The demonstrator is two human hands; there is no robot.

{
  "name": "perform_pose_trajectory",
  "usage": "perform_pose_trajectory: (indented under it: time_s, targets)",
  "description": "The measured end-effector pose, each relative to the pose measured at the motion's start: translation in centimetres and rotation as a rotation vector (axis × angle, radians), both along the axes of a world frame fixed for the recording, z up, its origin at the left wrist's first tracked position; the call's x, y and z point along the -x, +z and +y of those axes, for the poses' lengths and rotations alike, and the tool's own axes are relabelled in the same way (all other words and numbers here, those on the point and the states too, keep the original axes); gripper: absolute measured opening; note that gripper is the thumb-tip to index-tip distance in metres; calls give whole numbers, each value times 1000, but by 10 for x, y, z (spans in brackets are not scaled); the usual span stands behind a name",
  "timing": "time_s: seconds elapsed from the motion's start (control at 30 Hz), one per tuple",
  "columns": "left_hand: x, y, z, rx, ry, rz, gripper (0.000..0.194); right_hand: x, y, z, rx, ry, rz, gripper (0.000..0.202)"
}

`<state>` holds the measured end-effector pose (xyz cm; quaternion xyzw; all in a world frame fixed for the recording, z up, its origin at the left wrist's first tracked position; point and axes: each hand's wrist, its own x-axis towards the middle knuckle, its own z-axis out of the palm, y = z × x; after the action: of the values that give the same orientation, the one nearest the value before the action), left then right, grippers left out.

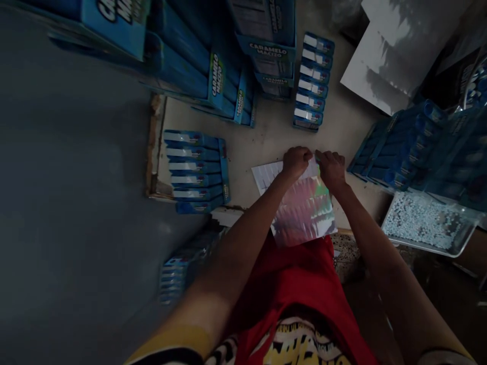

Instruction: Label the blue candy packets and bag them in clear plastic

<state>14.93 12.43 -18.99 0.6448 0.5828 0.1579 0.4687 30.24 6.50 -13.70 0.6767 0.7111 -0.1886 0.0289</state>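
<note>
A shiny sheet [304,213] with pink and green reflections is tilted at the table's front edge, against the red apron [297,274]. My left hand [296,163] is closed at the sheet's top edge, fingers curled in a pinch. Close beside it, my right hand [332,170] pinches the top right corner. The fingertips of both hands nearly meet, and anything small between them is too dark to make out. A white sheet with dark short lines [262,175] sticks out to the left, partly under my left forearm.
Blue candy boxes [198,170] stand at the table's left end, with tall stacks [216,76] behind. Another row of blue packs [312,81] lies ahead. More blue tubes [403,147] are at right, above a clear tray of small pale pieces [426,220]. White cardboard [391,56] lies back right.
</note>
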Motion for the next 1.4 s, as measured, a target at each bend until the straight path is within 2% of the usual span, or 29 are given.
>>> perform_pose_trajectory:
  time_s: [0.13,0.23,0.4,0.5,0.57,0.67,0.7,0.77,0.83,0.87,0.93,1.0,1.03,1.1,1.17,1.3,1.4]
  targets:
    - [0,7,0,24,-80,118,17,-5,-1,-1,7,122,-23,49]
    - [0,11,-2,-22,-127,188,22,-6,-1,0,11,150,-20,46]
    - [-1,10,-6,-50,-125,232,23,-8,5,-7,22,157,16,31]
    - [-3,6,-7,-61,-107,235,23,-8,19,-27,18,15,64,14]
    - [-5,5,-7,-67,-107,224,23,-5,37,-46,-4,-174,105,8]
    - [-3,8,-9,-136,-97,173,22,1,75,-74,-61,-487,281,10]
    - [-1,12,-11,-184,-76,132,23,4,88,-81,-72,-590,378,11]
    - [8,24,-20,-261,-4,13,37,12,112,-91,-70,-772,593,16]
    - [20,41,-36,-211,116,-141,53,21,129,-96,-47,-900,791,21]
    - [27,51,-46,-108,190,-232,60,27,136,-96,-33,-937,881,24]
    - [42,71,-68,226,333,-460,74,38,144,-95,11,-987,1036,28]
    - [55,88,-89,590,424,-706,82,51,149,-93,85,-1027,1149,29]
    - [61,96,-97,720,444,-808,83,57,150,-92,126,-1041,1189,29]
    - [72,108,-108,827,480,-937,79,68,149,-91,183,-1058,1230,30]
    - [82,117,-113,786,560,-966,68,77,146,-90,203,-1049,1230,30]
    - [106,131,-124,605,756,-882,50,94,136,-91,243,-986,1130,31]
    - [137,137,-139,460,826,-777,39,124,125,-90,262,-948,1050,32]
